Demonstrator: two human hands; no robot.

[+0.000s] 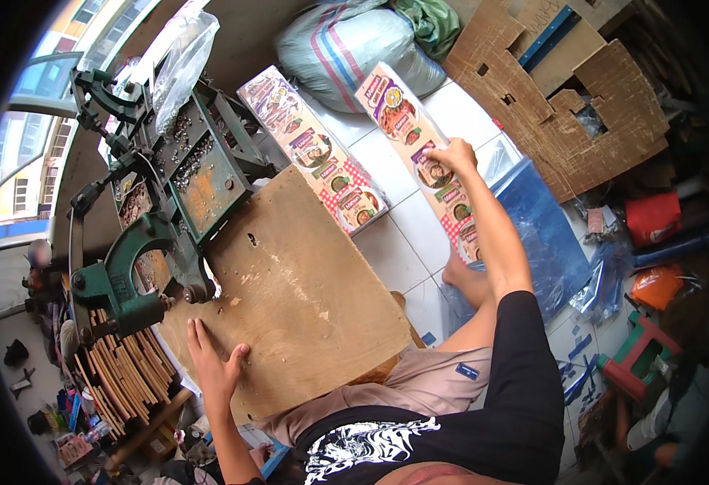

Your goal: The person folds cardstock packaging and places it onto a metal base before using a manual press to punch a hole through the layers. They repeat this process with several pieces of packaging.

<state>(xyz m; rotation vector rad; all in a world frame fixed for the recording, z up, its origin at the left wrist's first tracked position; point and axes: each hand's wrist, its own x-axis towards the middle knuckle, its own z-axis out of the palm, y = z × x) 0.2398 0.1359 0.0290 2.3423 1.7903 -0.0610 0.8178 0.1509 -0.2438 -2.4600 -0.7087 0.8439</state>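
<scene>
My left hand [213, 368] lies flat on a worn wooden board [306, 283], thumb spread away from the fingers. Its fingertips are just below the working end of a green metal press [128, 271]. Out to the right, my right hand [454, 155] is closed at the edge of a long printed sheet [403, 125] with food pictures, thumb on its face; the other fingers are partly hidden. I cannot tell whether that sheet is single or on a pile. Left of it lies a pile of similar printed sheets [310, 145].
Metal bits litter the green press's tray [197, 174]. Behind are a stuffed white sack [362, 52] and cut brown boards [564, 121]. Blue plastic-wrapped sheeting [532, 234] lies right, with a red-and-green stool [637, 356] beyond. Wooden strips [124, 376] are stacked at lower left.
</scene>
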